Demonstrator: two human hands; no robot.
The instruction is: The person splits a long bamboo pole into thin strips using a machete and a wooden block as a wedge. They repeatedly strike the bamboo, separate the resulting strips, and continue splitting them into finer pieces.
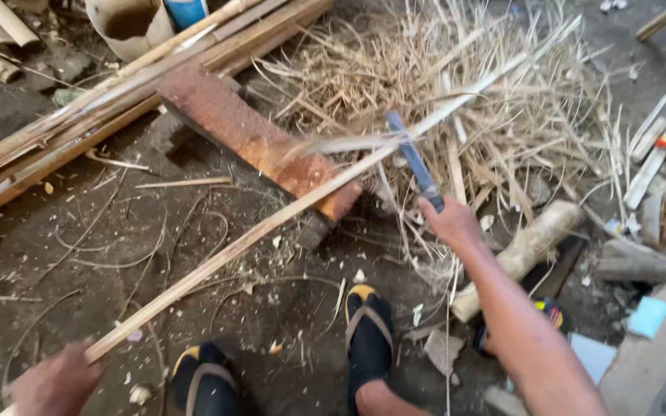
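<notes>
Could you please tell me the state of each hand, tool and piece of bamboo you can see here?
Left hand: closed around the near end of the bamboo strip.
Right hand: gripping the knife handle.
Knife: blade raised, crossing the strip, blurred.
Bamboo strip: long, slanted, resting across the block.
Wooden block: lying on the ground, under the strip.
Shavings pile: loose, heaped behind the block.

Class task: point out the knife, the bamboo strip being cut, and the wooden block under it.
knife (414,160), head view, middle of the blade
bamboo strip (225,250), head view, mid-length
wooden block (248,135), head view, top face
</notes>
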